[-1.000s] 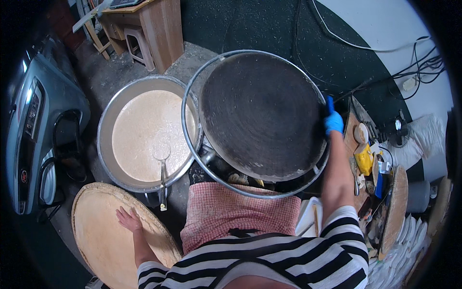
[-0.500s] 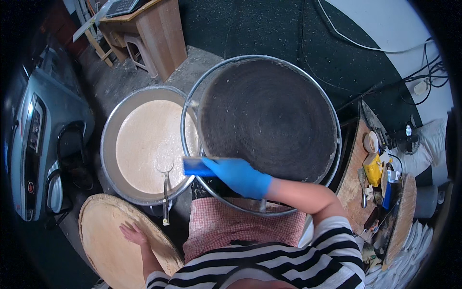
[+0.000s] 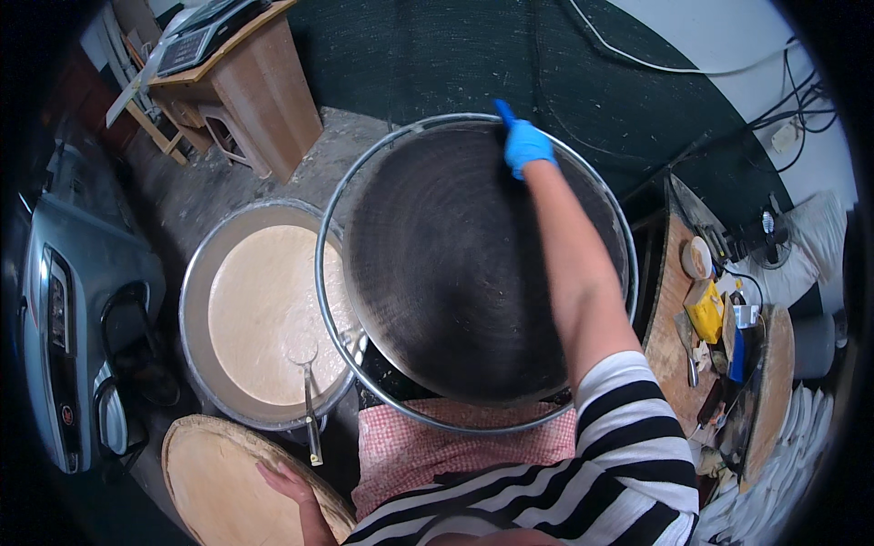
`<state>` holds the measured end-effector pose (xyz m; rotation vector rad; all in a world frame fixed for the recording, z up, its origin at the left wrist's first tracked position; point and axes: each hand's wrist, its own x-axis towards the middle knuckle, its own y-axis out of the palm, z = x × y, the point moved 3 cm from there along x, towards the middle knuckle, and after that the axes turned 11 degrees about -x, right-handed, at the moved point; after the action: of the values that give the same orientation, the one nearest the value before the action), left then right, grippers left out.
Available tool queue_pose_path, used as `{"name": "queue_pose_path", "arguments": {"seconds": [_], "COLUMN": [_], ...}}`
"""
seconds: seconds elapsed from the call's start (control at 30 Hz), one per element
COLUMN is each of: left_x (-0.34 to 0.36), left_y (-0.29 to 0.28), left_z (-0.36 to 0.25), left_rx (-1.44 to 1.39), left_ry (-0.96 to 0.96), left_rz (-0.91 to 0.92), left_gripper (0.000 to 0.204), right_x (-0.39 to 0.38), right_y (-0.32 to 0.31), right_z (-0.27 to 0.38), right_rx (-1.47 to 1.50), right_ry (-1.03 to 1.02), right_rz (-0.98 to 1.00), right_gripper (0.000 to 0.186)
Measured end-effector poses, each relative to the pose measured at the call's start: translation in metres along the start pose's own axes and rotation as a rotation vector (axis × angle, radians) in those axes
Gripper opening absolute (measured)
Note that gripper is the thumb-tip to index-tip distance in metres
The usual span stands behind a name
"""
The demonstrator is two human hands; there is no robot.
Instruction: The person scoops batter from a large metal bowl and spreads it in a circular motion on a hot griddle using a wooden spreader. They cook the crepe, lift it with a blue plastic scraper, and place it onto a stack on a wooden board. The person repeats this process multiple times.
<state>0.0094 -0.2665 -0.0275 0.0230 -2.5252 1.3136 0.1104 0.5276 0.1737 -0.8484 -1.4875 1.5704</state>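
Centrally, a wide metal ring (image 3: 320,264) surrounds a dark round griddle (image 3: 446,264), its left side overlapping in view the deep pot (image 3: 198,350) of pale batter (image 3: 259,314). Lower on the left is a round tan disc (image 3: 223,491), while a ladle (image 3: 309,400) dips into the batter, its handle across the pot's near rim. Of the hands, the bare left hand (image 3: 289,482) lies open over the disc, fingers extended, and the blue-gloved right hand (image 3: 528,148), at the griddle's far edge, is closed around a blue tool (image 3: 503,111).
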Motion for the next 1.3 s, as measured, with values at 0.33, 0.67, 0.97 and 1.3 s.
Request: {"name": "queue_pose_path", "arguments": {"seconds": [0.33,0.67,0.97,1.3], "left_x": [0.028,0.006,-0.029,-0.034], "left_y": [0.024,0.012,0.001,0.010], "left_z": [-0.042,-0.052,-0.058,-0.046], "left_rx": [-0.135,-0.323,-0.472,-0.539], "left_ry": [0.073,0.198,0.091,-0.053], "left_rz": [-0.015,-0.058,0.107,0.291], "left_gripper": [0.054,0.051,0.055,0.052], "right_x": [-0.211,-0.448,-0.514,-0.695], "right_y": [-0.022,0.038,0.050,0.164], "right_z": [-0.231,-0.413,-0.450,-0.338], "right_rx": [-0.100,0.878,0.502,0.294], "right_ry": [0.566,0.908,1.074,1.117], "right_rz": [-0.050,-0.476,-0.631,-0.172], "right_gripper": [0.022,0.029,0.032,0.055]}}
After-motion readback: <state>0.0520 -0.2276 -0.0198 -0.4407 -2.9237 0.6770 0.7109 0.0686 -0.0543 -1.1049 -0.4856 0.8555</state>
